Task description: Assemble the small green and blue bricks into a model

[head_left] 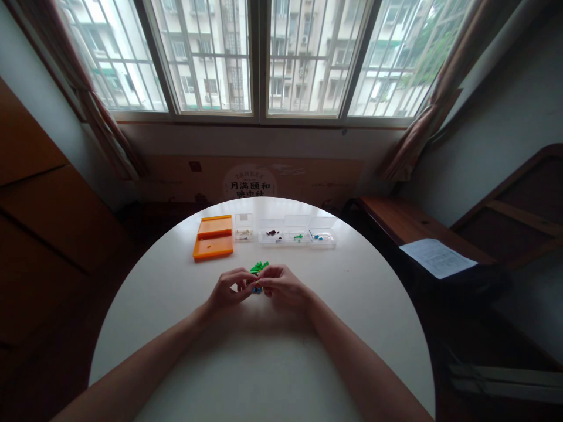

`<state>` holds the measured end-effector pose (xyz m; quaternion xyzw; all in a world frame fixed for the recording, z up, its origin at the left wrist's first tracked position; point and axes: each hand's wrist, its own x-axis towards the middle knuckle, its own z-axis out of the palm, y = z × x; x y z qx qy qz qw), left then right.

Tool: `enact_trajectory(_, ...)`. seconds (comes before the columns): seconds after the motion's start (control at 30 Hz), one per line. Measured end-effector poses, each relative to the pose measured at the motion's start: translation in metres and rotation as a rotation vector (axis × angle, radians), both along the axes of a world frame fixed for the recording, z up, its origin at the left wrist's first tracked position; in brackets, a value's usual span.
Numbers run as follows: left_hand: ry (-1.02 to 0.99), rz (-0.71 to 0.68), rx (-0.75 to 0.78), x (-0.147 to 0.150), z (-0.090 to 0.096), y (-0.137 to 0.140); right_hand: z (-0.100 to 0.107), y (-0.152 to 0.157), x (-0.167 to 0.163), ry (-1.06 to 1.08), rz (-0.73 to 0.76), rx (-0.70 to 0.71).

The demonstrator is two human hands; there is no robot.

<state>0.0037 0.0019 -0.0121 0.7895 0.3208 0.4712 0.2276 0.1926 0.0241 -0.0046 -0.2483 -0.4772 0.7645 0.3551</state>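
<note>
Near the middle of the white round table [185,357], my left hand [231,287] and my right hand [281,285] meet around a small model of toy building bricks [259,267]. Green pieces stick out at its top, and blue and red bits show between my fingers. Both hands have their fingers closed on it, thumbs and fingertips pinching close together. My fingers cover much of the model, so its full shape is hidden. Whether a separate small piece sits between the fingertips is too small to tell.
Beyond my hands stand an open orange case [213,246], a clear box with pale pieces [244,233], and clear open boxes [278,238] holding dark, green and blue pieces. To the right, a paper sheet [437,258] lies on a wooden bench [382,217]. A barred window is ahead.
</note>
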Motion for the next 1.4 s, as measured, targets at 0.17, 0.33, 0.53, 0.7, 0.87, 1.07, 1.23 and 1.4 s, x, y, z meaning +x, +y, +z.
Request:
enact_trajectory(0.17,0.006,0.004,0.008,0.0015,0.0033,-0.0013,-0.0022,0.0017,0.0003,-0.001,-0.008,0.017)
enact_trajectory(0.33,0.014,0.012,0.009,0.0012,0.0029,-0.0008,-0.003,0.0018,0.0,0.002,-0.017,0.012)
enact_trajectory(0.53,0.026,0.022,0.003,0.0,-0.0003,-0.0006,-0.0034,0.0008,-0.0002,0.006,-0.024,0.006)
enact_trajectory(0.7,0.032,0.038,-0.015,-0.0004,-0.0014,-0.0012,0.001,-0.0007,0.0003,-0.001,-0.02,0.012)
enact_trajectory(0.87,0.028,0.04,-0.014,-0.0003,0.0003,-0.0017,0.0026,-0.0017,0.0003,-0.007,-0.015,0.02)
enact_trajectory(1.07,0.041,0.05,-0.028,0.0001,0.0011,-0.0021,0.0015,-0.001,0.0003,-0.014,-0.018,0.032)
enact_trajectory(1.23,0.045,0.052,-0.028,-0.0007,0.0,-0.0018,0.0014,-0.0008,0.0001,-0.016,-0.027,0.018)
enact_trajectory(1.4,0.049,0.055,-0.028,-0.0005,0.0001,-0.0015,0.0039,-0.0019,0.0004,-0.021,-0.018,0.025)
